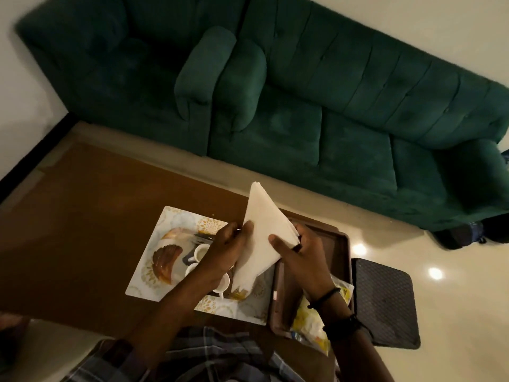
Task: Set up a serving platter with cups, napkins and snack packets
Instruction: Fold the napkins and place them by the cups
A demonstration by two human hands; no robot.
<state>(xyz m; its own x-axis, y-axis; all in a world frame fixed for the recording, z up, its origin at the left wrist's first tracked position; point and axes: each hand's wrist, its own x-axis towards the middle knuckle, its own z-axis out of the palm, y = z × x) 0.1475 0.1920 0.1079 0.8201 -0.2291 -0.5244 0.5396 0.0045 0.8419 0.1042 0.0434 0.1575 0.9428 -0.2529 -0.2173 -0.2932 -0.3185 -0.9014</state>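
Observation:
Both hands hold a stack of white napkins [259, 232] folded into a triangle, raised above the table. My left hand [225, 249] grips its left edge and my right hand [300, 252] grips its right corner. Under them lies a white patterned platter [154, 244] with a brown bird design. Three white cups stand on it; one cup [201, 250] is clear, the others are partly hidden by my left wrist. A brown tray [341, 244] sits to the right. A yellow and white snack packet [308, 323] lies at its near end, partly under my right forearm.
The platter and tray rest on a brown wooden table [82, 216]. A green sofa [303, 92] stands beyond it across a strip of glossy pale floor. A dark stool or mat [385, 304] sits right of the tray. My checked clothing [206, 359] fills the bottom edge.

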